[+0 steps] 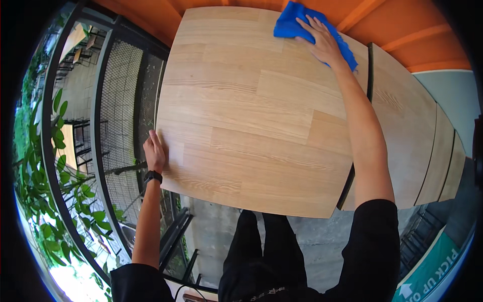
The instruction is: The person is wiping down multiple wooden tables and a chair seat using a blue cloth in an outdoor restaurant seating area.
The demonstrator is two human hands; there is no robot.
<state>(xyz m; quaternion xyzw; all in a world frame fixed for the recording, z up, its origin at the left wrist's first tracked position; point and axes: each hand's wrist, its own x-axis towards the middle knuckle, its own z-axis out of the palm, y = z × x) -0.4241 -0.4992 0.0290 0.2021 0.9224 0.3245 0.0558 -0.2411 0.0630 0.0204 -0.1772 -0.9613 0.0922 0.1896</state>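
A light wooden tabletop (241,116) fills the middle of the view. At its far right part, my right hand (322,43) lies spread over a bright blue cloth (291,22), pressing it to the wood. The cloth is bunched on the left of the hand, and a frayed edge trails out to the right under my wrist. My left hand (155,151), with a dark watch (153,176) on its wrist, rests at the table's left edge. Its thumb or finger points up along the edge, and the other fingers are partly hidden.
Beyond the table runs an orange ribbed wall (362,17). To the right, past a dark gap, stand more wooden tabletops (397,116). On the left are a black metal frame with mesh (116,90) and leafy branches (60,211). A green sign (432,267) shows at lower right.
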